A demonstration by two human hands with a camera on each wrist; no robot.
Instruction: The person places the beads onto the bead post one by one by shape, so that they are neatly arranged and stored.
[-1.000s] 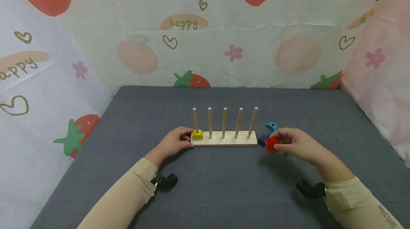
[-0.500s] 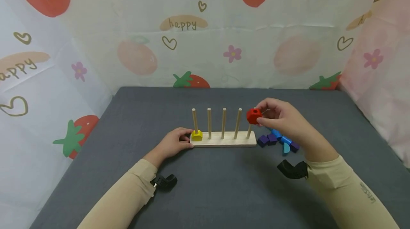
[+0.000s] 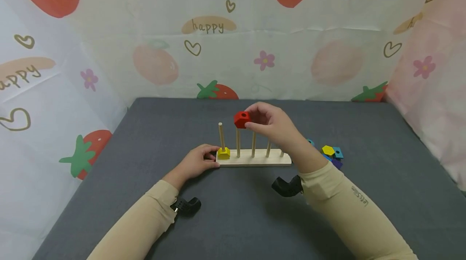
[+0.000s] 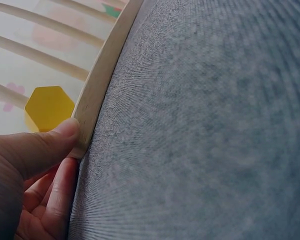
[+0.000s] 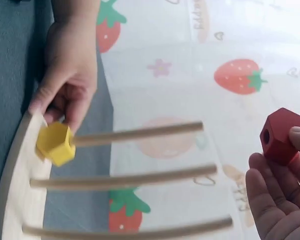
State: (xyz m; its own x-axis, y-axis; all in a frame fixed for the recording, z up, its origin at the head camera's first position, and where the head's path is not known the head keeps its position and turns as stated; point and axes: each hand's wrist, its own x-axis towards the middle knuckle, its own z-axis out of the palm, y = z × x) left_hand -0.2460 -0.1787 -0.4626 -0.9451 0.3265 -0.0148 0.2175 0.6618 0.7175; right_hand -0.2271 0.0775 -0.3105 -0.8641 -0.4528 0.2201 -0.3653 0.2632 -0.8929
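My left hand (image 3: 196, 159) pinches the left end of a wooden peg board (image 3: 262, 162) between thumb and fingers. A yellow hexagonal block (image 3: 223, 154) sits at the bottom of the leftmost peg (image 3: 221, 135), right beside that hand. My right hand (image 3: 273, 122) holds a red hexagonal block (image 3: 242, 119) by its edge, level with the top of the second peg (image 3: 238, 142) from the left. In the right wrist view the hole in the red block (image 5: 282, 135) faces toward the pegs. The other pegs carry nothing; my right hand and forearm cover parts of them.
To the right of the board lies a loose pile of blocks, with a yellow hexagon (image 3: 328, 150), a light blue piece (image 3: 338, 153) and a dark purple one (image 3: 336, 164). My right forearm partly hides the pile. A patterned cloth (image 3: 291, 49) hangs behind the grey table (image 3: 233, 219).
My right hand has carried the red block up from the pile and leftward over the pegs to the second one. My left hand has stayed on the board's end.
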